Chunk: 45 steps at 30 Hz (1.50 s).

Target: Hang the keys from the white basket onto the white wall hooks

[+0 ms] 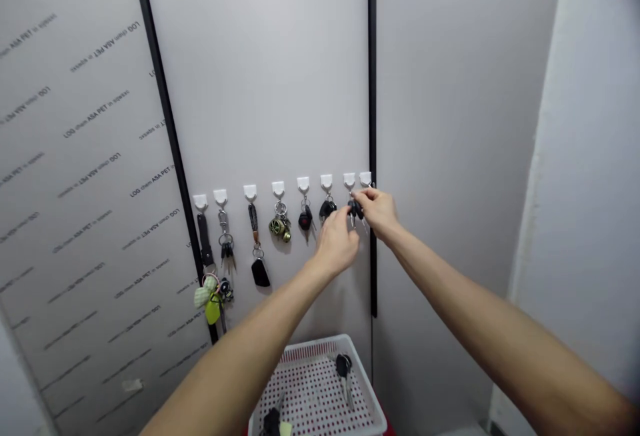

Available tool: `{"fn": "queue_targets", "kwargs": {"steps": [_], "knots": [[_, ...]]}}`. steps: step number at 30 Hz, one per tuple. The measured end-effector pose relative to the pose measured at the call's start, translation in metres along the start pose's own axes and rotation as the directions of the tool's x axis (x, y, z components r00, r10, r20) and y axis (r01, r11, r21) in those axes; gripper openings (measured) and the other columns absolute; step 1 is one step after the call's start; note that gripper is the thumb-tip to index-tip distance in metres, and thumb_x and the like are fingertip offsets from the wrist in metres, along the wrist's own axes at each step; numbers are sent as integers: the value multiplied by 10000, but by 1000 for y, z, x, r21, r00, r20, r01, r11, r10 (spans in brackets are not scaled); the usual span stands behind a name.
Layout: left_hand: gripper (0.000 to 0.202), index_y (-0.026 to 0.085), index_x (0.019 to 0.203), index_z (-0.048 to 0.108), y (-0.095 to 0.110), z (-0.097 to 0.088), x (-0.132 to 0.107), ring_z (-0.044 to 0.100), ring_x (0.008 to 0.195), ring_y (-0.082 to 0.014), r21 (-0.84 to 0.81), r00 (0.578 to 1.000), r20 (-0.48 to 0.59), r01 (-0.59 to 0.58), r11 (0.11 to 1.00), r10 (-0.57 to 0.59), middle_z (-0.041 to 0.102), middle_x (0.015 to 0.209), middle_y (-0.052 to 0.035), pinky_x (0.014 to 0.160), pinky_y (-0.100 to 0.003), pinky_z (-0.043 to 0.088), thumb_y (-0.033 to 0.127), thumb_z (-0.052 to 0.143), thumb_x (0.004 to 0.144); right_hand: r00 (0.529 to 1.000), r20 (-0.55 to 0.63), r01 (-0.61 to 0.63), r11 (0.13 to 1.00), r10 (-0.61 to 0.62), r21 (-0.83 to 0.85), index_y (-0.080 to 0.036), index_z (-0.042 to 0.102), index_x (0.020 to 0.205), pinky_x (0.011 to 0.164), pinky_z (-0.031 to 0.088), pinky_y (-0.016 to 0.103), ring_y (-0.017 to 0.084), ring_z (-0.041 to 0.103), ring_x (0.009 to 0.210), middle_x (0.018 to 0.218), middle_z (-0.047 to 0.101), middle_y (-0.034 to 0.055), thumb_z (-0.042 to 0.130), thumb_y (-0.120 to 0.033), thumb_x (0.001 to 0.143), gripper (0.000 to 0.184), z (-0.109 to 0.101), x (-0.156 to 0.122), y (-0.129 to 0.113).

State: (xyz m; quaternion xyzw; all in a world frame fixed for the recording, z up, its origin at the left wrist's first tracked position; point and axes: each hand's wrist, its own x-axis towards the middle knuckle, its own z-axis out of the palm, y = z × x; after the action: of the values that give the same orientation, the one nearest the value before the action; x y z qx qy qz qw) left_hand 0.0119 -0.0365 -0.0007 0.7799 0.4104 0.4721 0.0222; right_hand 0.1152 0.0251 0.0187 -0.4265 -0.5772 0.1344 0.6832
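Observation:
A bunch of keys with black heads (355, 209) is at the second white hook (349, 179) from the right end of a row. My right hand (380, 213) pinches the top of this bunch, close under the hook. My left hand (339, 241) is closed at the bunch's left side, its fingertips against the keys. Whether the ring sits on the hook is hidden by my fingers. Just left of my left hand, a black key bunch (327, 209) hangs from its own hook, partly covered. The last white hook (365, 178) is above my right hand.
More key sets hang leftward: a black car key (305, 217), a brass-coloured keychain (280, 227), a black fob on a braided strap (260, 272) and a strap with a yellow-green tag (213, 309). Below, a white perforated basket (367, 389) holds keys (344, 369). Black strips (373, 89) edge the panel.

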Motion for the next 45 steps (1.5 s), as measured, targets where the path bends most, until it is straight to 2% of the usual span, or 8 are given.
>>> {"fn": "queue_targets", "kwargs": {"steps": [9, 16, 19, 24, 28, 33, 40, 45], "knots": [[326, 147, 927, 458, -2, 7, -2, 418, 880, -151, 109, 998, 41, -52, 993, 48, 472, 947, -60, 799, -276, 316, 108, 361, 618, 997, -62, -74, 919, 54, -387, -130, 562, 524, 457, 303, 217, 127, 458, 488, 489, 548, 35, 390, -365, 609, 303, 3, 12, 12], [286, 167, 850, 505, -68, 33, -90, 460, 800, -130, -5, 947, 181, 271, 963, -265, 504, 849, -37, 751, -252, 343, 101, 378, 602, 987, -141, -106, 977, 81, -182, -132, 510, 854, 579, 369, 223, 117, 491, 635, 763, 568, 58, 323, -311, 653, 328, -3, -47, 66], [273, 151, 828, 521, -94, 49, -139, 472, 765, -132, 14, 874, 238, 433, 901, -424, 519, 823, -48, 729, -258, 349, 100, 373, 604, 981, 142, -93, 964, 132, -248, -114, 503, 873, 626, 369, 229, 119, 492, 681, 789, 562, 72, 341, -242, 650, 304, 0, -112, 90], [275, 132, 833, 525, -114, 71, -197, 469, 787, -144, 19, 799, 334, 525, 851, -501, 541, 831, -61, 750, -261, 334, 103, 396, 593, 630, 749, 327, 804, 206, -496, -148, 558, 774, 692, 321, 305, 182, 460, 789, 792, 575, 79, 395, -158, 625, 221, 6, -204, 115], [298, 107, 857, 517, -120, 78, -214, 465, 802, -161, 63, 754, 361, 567, 821, -548, 538, 852, -88, 752, -270, 331, 101, 406, 580, 566, 787, 552, 598, 244, -582, -123, 542, 797, 707, 274, 366, 233, 410, 870, 829, 560, 123, 367, -117, 651, 228, 13, -222, 124], [299, 118, 846, 517, -125, 79, -218, 456, 840, -165, 26, 741, 356, 601, 799, -569, 533, 881, -85, 768, -267, 320, 88, 407, 571, 528, 807, 567, 598, 263, -566, -137, 532, 794, 709, 253, 380, 225, 436, 832, 805, 569, 108, 321, -95, 677, 244, 17, -225, 124], [487, 142, 984, 434, -115, 79, -207, 409, 929, -158, -330, 810, 361, 574, 750, -461, 474, 1019, -57, 825, -255, 284, 74, 498, 506, 589, 798, 349, 849, 130, -396, -175, 554, 689, 718, 298, 303, 145, 486, 733, 724, 590, 30, 350, -116, 650, 216, 9, -222, 106], [144, 111, 715, 510, -96, 70, -173, 474, 587, -91, -580, 782, 463, 624, 524, -418, 527, 615, -8, 601, -214, 374, 186, 438, 616, 689, 701, -61, 979, 184, -197, -155, 523, 689, 561, 381, 218, 96, 504, 560, 612, 572, 7, 375, -168, 628, 160, 10, -190, 88]]}}
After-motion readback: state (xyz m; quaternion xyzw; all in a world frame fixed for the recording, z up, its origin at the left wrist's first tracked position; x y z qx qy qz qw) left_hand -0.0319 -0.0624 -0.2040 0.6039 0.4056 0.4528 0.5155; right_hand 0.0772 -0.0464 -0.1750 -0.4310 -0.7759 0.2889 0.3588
